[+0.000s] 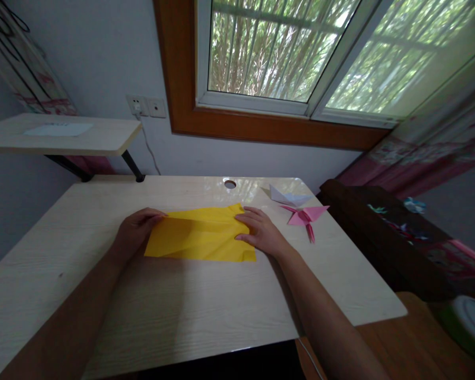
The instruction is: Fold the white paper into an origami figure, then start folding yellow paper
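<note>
Our left hand (pixel 136 232) pinches one yellow paper (pixel 198 237) at its left end, thumb and fingers together on it. Our right hand (pixel 263 231) lies on the right end, with its thumb and fingers spread apart. This one paper is on the desk (pixel 221 301), between our two hands. To the right we see two folded papers, one pink (pixel 303 215) and one white (pixel 287 198). We count one round hole (pixel 230 184) at the back, and one white sheet (pixel 59 129) on one shelf (pixel 106 134).
</note>
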A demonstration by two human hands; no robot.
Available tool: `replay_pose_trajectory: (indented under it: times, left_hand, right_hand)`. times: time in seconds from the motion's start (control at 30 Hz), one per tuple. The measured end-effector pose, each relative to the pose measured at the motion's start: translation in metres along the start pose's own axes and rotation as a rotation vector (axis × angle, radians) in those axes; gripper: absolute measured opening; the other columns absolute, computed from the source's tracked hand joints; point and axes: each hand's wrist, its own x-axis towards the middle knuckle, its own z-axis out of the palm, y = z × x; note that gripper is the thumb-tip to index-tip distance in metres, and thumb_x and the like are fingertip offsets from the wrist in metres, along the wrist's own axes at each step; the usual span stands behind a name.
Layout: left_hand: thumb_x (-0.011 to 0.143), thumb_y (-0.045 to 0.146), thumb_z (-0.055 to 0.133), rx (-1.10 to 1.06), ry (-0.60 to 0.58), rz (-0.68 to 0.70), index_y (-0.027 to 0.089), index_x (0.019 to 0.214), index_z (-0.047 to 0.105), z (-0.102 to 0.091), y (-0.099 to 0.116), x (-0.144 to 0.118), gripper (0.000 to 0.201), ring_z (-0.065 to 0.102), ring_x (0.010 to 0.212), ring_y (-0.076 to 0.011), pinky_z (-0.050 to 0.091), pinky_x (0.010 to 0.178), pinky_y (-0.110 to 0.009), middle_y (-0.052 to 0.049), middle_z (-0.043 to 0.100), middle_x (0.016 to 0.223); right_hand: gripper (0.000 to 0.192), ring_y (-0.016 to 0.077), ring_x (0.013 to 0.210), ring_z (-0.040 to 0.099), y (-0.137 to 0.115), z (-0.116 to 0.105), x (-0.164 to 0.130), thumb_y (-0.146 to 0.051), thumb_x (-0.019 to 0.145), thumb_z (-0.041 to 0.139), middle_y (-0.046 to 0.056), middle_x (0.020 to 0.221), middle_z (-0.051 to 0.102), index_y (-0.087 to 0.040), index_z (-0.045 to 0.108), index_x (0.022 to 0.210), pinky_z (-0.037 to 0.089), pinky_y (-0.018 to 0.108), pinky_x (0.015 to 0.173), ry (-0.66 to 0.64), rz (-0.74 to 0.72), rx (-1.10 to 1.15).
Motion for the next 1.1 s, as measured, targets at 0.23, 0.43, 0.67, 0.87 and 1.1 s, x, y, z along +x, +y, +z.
replay_pose_trajectory:
  times: [0.23, 0.43, 0.67, 0.87, 1.1]
  left_hand:
    - [0.083, 0.050, 0.073, -0.204, 0.143, -0.123, 0.021, 0.085, 0.077, -0.003, 0.002, 0.000, 0.029, 0.071, 0.097, -0.0268, 0.056, 0.091, -0.040, -0.007, 0.078, 0.099]
    - [0.086, 0.047, 0.072, -0.487, 0.226, -0.088, 0.021, 0.105, 0.074, 0.003, -0.003, 0.006, 0.033, 0.068, 0.108, -0.0256, 0.053, 0.096, -0.040, -0.010, 0.073, 0.117]
    - [0.094, 0.051, 0.058, -0.870, 0.405, -0.122, 0.036, 0.134, 0.055, 0.002, -0.020, 0.025, 0.042, 0.058, 0.129, -0.0251, 0.051, 0.105, -0.045, -0.007, 0.049, 0.151]
    - [0.085, 0.067, 0.064, -0.915, 0.007, -0.220, 0.025, 0.142, 0.050, 0.013, -0.015, 0.014, 0.072, 0.055, 0.132, -0.0313, 0.051, 0.105, -0.048, -0.016, 0.046, 0.154]
    - [0.079, 0.064, 0.073, -0.877, -0.295, -0.250, 0.019, 0.136, 0.055, 0.034, 0.009, -0.005, 0.075, 0.061, 0.126, -0.0356, 0.055, 0.100, -0.046, -0.018, 0.061, 0.140]
  right_hand:
    - [0.033, 0.0243, 0.109, 0.069, -0.017, 0.009, 0.007, -0.042, 0.090, 0.072, 0.009, 0.116, 0.075, -0.027, 0.073, 0.119, 0.055, 0.043, 0.098, 0.034, 0.034, 0.154]
    - [0.018, 0.0197, 0.083, 0.071, -0.032, 0.008, 0.015, -0.036, 0.096, 0.063, 0.006, 0.092, 0.077, -0.024, 0.076, 0.095, 0.055, 0.033, 0.078, 0.098, 0.159, 0.227]
    - [0.022, 0.0189, 0.077, 0.067, -0.048, 0.015, 0.035, -0.045, 0.083, 0.075, 0.002, 0.084, 0.075, -0.023, 0.075, 0.087, 0.051, 0.029, 0.069, 0.377, 0.542, 0.649]
    - [0.031, 0.0161, 0.073, 0.066, -0.069, 0.036, 0.061, -0.045, 0.074, 0.082, 0.001, 0.085, 0.072, -0.022, 0.068, 0.089, 0.051, 0.027, 0.066, 0.388, 0.759, 1.219]
    - [0.036, 0.0134, 0.067, 0.063, -0.107, 0.087, 0.068, -0.038, 0.068, 0.085, -0.003, 0.078, 0.067, -0.021, 0.059, 0.086, 0.050, 0.027, 0.065, 0.148, 0.801, 1.385]
